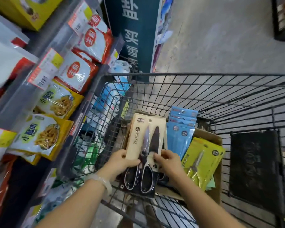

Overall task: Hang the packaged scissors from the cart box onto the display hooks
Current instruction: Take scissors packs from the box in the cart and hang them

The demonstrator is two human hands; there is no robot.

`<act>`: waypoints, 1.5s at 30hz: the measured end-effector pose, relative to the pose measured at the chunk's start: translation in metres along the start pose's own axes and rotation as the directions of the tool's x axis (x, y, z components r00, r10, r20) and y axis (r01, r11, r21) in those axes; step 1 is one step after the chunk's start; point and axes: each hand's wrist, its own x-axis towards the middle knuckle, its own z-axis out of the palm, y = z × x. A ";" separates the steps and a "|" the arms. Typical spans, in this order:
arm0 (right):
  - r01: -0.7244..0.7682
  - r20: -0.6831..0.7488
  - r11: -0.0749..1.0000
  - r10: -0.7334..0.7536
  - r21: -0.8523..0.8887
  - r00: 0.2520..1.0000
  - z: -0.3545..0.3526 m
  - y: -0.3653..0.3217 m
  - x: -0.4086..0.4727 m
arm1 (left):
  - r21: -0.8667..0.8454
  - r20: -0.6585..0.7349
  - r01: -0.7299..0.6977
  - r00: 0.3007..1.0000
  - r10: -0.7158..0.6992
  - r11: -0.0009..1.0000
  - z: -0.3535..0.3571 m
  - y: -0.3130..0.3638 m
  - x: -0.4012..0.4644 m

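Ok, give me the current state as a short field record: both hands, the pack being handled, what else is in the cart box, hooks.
left hand: grips the left edge of the beige scissors pack
right hand: pinches the same pack's right edge
pack position: over the cardboard box in the wire cart
other stock in box: blue packs, yellow-green scissors packs
display hooks: not in view

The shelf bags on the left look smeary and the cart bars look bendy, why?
Head view: wide-angle lens bows the cart bars; the shelf bags blur near the edge; the beige scissors pack at centre, held by both hands, stays sharp.
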 end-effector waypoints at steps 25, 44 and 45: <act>-0.046 -0.223 0.998 0.056 0.050 0.973 0.023 0.010 0.012 | -0.422 -0.154 -0.166 0.982 0.110 0.891 -0.060 0.006 -0.022; 0.397 0.444 0.915 -0.387 0.074 0.808 -0.014 -0.111 -0.106 | -0.599 -0.473 -0.463 0.863 0.178 0.653 -0.067 -0.050 -0.216; 0.437 0.466 0.898 -0.405 0.043 0.787 -0.005 -0.111 -0.117 | -0.607 -0.510 -0.481 0.846 0.153 0.633 -0.067 -0.065 -0.231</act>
